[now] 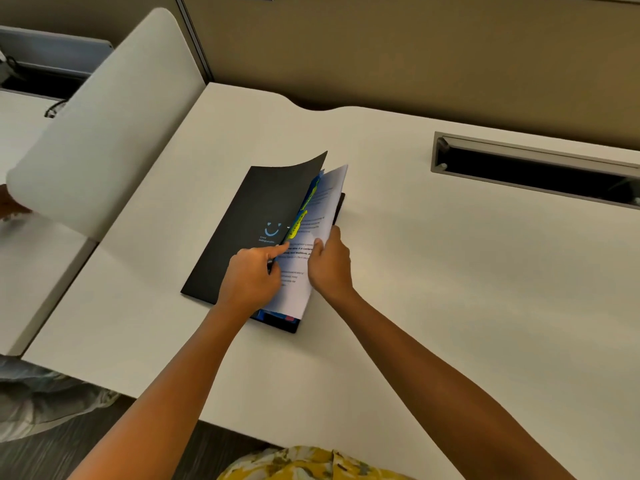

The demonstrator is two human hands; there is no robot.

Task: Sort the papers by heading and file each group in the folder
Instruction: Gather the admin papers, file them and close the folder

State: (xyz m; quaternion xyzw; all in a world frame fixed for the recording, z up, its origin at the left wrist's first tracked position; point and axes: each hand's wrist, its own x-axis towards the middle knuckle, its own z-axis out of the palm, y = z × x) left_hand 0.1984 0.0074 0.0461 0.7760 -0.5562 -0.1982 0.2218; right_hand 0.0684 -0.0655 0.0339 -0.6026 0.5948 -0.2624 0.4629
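A black folder with a blue smiley logo lies on the white desk, its front cover partly raised and curling up. Blue and yellow divider tabs show along the cover's inner edge. White printed papers stand tilted inside the folder. My left hand rests at the cover's lower right edge, index finger stretched toward the tabs and pressing the cover. My right hand pinches the papers' right edge between thumb and fingers. The folder's back cover peeks out below the sheets.
A white divider panel rises at the desk's left edge. A recessed cable slot sits at the back right. A tan partition wall runs behind the desk. Patterned cloth shows at the lower left.
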